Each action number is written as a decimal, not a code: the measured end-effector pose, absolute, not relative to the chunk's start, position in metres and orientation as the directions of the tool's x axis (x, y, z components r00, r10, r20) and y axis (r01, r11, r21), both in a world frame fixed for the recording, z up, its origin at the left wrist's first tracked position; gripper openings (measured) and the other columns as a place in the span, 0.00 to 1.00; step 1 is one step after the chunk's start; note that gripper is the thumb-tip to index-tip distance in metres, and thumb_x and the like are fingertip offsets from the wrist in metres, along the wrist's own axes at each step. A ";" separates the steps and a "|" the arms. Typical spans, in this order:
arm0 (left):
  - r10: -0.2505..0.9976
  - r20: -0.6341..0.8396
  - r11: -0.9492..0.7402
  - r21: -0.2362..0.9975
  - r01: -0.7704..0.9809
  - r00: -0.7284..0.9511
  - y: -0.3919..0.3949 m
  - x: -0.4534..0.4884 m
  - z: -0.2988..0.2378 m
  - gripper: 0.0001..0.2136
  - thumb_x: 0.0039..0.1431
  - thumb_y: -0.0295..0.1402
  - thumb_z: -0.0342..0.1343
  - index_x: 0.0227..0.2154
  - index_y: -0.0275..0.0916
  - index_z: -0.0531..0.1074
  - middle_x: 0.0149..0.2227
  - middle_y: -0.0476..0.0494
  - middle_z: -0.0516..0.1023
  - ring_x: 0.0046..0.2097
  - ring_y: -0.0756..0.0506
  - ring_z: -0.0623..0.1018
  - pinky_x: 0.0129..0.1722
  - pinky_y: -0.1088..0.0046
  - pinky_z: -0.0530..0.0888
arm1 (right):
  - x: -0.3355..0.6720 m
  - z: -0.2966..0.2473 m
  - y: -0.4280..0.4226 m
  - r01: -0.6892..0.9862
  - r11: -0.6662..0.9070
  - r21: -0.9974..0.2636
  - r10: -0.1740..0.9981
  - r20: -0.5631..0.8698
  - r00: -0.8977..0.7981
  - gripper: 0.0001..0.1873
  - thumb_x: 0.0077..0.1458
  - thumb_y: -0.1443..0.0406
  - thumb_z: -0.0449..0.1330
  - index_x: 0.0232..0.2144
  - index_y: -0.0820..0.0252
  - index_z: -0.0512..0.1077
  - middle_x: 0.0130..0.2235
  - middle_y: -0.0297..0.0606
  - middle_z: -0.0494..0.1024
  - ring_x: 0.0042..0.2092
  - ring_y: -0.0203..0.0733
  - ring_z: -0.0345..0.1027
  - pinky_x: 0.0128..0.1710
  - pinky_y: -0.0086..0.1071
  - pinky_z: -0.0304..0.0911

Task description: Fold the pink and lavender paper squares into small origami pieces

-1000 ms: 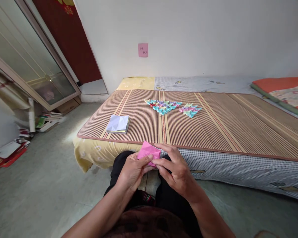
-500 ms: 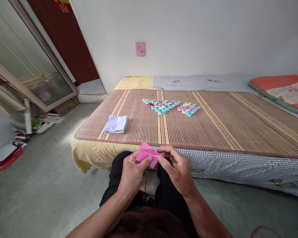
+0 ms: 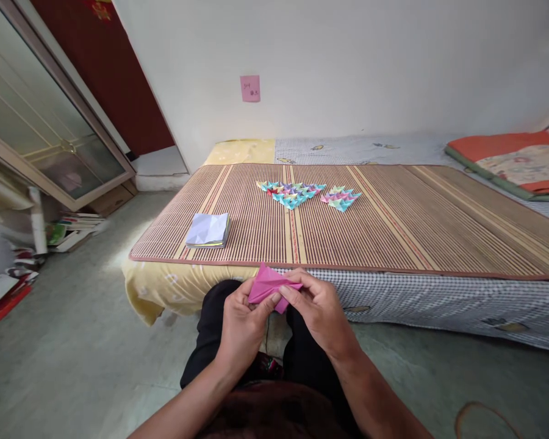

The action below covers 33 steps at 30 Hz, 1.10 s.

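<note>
Pinching a folded sheet of pink paper point(image 3: 266, 286) between them, two bare hands meet just in front of the near edge of the mat point(image 3: 375, 238), above black-trousered knees. The left hand point(image 3: 241, 323) grips the paper's left side, thumb on top and fingers tucked beneath. The right hand point(image 3: 322, 312) has thumb and forefinger drawn together on its right side, with almost no gap but the paper's thickness. Thin and creased, the paper rises to a sharp point on the side towards the mat (layers bunch under the thumbs, so the full shape is hard to tell).

The mat is woven in fine brown and cream stripes, crossed by paler bands and edged in brown. Near its left front corner lies a squarish stack point(image 3: 207, 229) of creased papers, pale lilac on top. Around the mat's middle sits a large cluster point(image 3: 291, 194) of small, spiky folded pieces in turquoise, yellow, red and purple; just right of it is a smaller cluster point(image 3: 341, 198) in pink, yellow and turquoise. Soft checked cloth point(image 3: 416, 302) hangs below the mat's front edge; beyond its far right lies a folded orange quilt point(image 3: 503, 158).
</note>
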<state>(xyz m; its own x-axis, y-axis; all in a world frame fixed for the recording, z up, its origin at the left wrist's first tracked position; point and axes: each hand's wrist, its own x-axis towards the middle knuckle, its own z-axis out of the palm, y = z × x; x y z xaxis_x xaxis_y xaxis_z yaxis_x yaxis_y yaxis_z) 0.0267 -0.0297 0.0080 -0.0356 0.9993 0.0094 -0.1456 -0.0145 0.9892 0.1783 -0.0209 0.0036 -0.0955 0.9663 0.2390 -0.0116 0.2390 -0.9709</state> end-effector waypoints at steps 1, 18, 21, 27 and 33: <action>1.000 0.008 -0.012 0.987 -0.159 -0.027 -0.030 0.027 0.007 0.11 0.54 0.35 0.72 0.39 0.38 0.84 0.36 0.46 0.87 0.38 0.45 0.81 0.42 0.73 0.76 | 0.179 0.004 -0.021 -0.001 0.242 -0.970 0.967 0.241 -0.089 0.09 0.64 0.59 0.64 0.37 0.57 0.81 0.36 0.36 0.77 0.38 0.42 0.73 0.38 0.32 0.69; 1.000 -0.016 0.011 0.978 -0.209 -0.020 -0.031 0.029 0.005 0.14 0.51 0.36 0.74 0.40 0.37 0.83 0.38 0.44 0.87 0.38 0.44 0.82 0.44 0.71 0.77 | 0.191 0.006 -0.018 -0.073 0.108 -0.991 0.970 0.122 -0.211 0.14 0.66 0.55 0.61 0.35 0.57 0.81 0.33 0.36 0.78 0.38 0.43 0.72 0.42 0.34 0.69; 1.000 -0.016 0.013 0.979 -0.201 -0.013 -0.030 0.028 0.004 0.14 0.51 0.35 0.74 0.39 0.36 0.83 0.37 0.44 0.86 0.37 0.45 0.81 0.42 0.72 0.76 | 0.193 0.005 -0.017 -0.003 0.192 -0.981 0.961 0.188 -0.201 0.14 0.67 0.58 0.60 0.34 0.58 0.81 0.35 0.37 0.79 0.39 0.43 0.72 0.42 0.34 0.68; 0.997 -0.069 0.072 0.965 -0.251 0.021 -0.026 0.025 -0.001 0.13 0.51 0.35 0.74 0.38 0.35 0.83 0.34 0.46 0.86 0.34 0.48 0.79 0.39 0.74 0.74 | 0.191 0.003 -0.016 0.060 0.261 -0.964 0.954 0.248 -0.170 0.11 0.66 0.61 0.61 0.35 0.58 0.82 0.35 0.37 0.78 0.38 0.43 0.73 0.39 0.33 0.67; 0.979 -0.171 0.199 0.912 -0.359 0.110 -0.025 0.028 0.006 0.15 0.45 0.37 0.76 0.34 0.35 0.84 0.29 0.46 0.84 0.30 0.47 0.78 0.36 0.73 0.75 | 0.190 -0.008 -0.010 0.010 0.214 -0.977 0.967 0.210 -0.146 0.10 0.62 0.59 0.65 0.33 0.59 0.81 0.31 0.35 0.75 0.33 0.40 0.70 0.34 0.32 0.67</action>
<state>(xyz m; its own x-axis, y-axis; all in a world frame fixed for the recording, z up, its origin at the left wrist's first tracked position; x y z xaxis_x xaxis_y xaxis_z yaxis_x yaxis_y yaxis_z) 0.0284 -0.0250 0.0062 0.1098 0.9792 -0.1705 -0.3591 0.1991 0.9118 0.1902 -0.0103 -0.0083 -0.1458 0.9667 0.2104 0.0099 0.2141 -0.9768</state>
